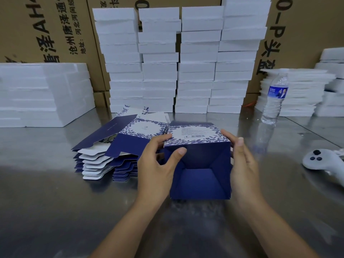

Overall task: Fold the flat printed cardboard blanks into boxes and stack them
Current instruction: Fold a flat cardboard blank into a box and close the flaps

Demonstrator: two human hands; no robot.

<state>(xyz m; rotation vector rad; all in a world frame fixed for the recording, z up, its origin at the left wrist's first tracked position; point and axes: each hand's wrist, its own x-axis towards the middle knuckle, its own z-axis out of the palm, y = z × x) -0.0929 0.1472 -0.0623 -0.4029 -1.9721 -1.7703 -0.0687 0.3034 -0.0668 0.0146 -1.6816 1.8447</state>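
Brushed steel table (55,202) runs from the near edge back to a wall of brown printed cartons (61,30). Four tall columns of white foam blocks (160,71) stand side by side against them. A lower foam pile (42,94) closes off the left rear corner, and thin foam sheets (297,94) are stacked at the right rear. The near half of the table, in front of and beside the forearms, is bare metal.

The box (201,164) is at the centre, held between both hands with its open mouth facing the camera. Its flowered panel with a barcode is uppermost. Inside, dark blue flaps are folded across the far end. Its lower front edge sits close to the steel, though I cannot tell whether it touches.

The left hand (158,164) grips the upper left corner, with the thumb on the front rim and the fingers over the printed panel. The right hand (243,164) clasps the right wall, its fingertips over the top right corner and its thumb up along the edge.

Just left of the box, partly behind the left hand, lies a fanned pile of flat blanks (104,161). Its blue and white tabs point at the camera.

A clear water bottle (275,99) with a blue label stands upright at the right, near the foam sheets. A white controller (316,161) lies at the right edge, well apart from the box.
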